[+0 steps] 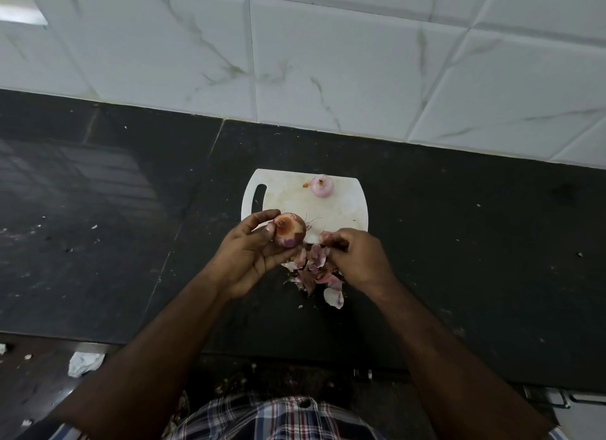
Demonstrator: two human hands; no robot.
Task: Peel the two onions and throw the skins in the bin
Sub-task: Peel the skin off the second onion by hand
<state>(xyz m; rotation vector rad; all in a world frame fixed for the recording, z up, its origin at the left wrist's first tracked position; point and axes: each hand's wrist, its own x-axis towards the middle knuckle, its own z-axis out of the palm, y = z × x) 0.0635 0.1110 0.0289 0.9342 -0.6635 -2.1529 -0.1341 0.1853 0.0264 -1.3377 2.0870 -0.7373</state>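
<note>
- Over the board (347, 206), left hand (252, 256) grips the second onion (289, 229), half peeled
- Right hand (357, 259) pinches a skin (313, 238); next, likely strip the rest, then bin the skins (314, 272)

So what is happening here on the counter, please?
A person is peeling onions over a dark stone counter. The left hand holds a partly peeled brown-skinned onion, and the right hand pinches a piece of skin just pulled off. One peeled pale pink onion already sits on the white plastic cutting board. A pile of loose pink skins lies on the counter, not yet binned.
</note>
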